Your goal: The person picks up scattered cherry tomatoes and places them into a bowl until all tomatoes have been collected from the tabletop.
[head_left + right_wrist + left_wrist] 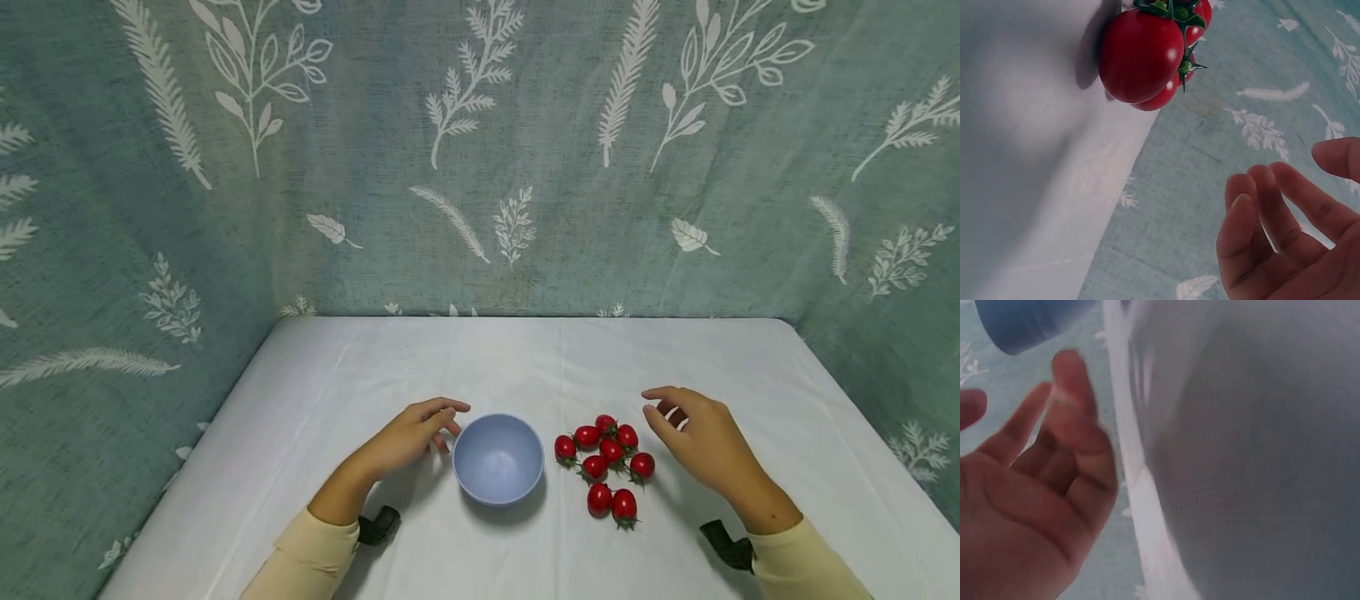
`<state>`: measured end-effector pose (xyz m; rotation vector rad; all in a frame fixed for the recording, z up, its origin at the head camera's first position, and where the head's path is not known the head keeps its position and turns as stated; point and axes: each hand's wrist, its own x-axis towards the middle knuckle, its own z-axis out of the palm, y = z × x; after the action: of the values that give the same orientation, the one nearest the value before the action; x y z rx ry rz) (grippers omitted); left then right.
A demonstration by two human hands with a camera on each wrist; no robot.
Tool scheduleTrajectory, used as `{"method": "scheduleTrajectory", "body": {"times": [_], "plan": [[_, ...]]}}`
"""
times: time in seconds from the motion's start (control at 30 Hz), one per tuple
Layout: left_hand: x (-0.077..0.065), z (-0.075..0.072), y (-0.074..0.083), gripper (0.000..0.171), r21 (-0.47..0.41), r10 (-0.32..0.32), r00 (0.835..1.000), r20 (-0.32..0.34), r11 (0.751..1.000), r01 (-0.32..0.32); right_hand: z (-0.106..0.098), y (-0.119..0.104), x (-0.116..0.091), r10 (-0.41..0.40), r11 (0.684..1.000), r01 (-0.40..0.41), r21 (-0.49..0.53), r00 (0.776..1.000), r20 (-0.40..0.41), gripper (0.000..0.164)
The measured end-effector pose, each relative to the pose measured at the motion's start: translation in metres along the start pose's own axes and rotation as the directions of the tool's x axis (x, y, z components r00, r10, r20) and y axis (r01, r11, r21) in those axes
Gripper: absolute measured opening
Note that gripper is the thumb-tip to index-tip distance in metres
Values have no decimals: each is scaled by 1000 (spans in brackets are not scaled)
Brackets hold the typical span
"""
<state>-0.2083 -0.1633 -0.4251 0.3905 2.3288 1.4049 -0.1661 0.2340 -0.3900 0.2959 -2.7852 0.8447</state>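
Observation:
A light blue bowl [498, 460] stands upright in the middle of the white table, nothing visible inside it. My left hand [420, 431] hovers at the bowl's left side, its fingers relaxed and holding nothing. In the left wrist view the bowl [1029, 325] shows beyond those fingertips. Right of the bowl lie several small red cherry tomatoes [611, 451] with green stems, loosely clustered. To their right my right hand [697, 433] is held over the table, fingers loosely bent with nothing between them. The right wrist view has tomatoes [1141, 56] close up, apart from the fingers.
A white cloth [450, 358] covers the table. Green fabric [525, 167] with white leaf prints hangs behind it and along both sides. Dark straps with small mounts [380, 525] sit at both wrists, below pale yellow sleeves.

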Motion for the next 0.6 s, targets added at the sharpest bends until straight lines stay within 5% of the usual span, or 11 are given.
{"method": "scheduleTrajectory", "body": {"times": [0.3,0.6], "plan": [[1,4,-6,47,-22,-15,985,170,1000,19,4,16,-3,99,991,-108,79,989,114,29],[1,4,-11,50,-33,-34,981,190,999,41,8,26,5,101,978,-149,147,952,291,29]]}}
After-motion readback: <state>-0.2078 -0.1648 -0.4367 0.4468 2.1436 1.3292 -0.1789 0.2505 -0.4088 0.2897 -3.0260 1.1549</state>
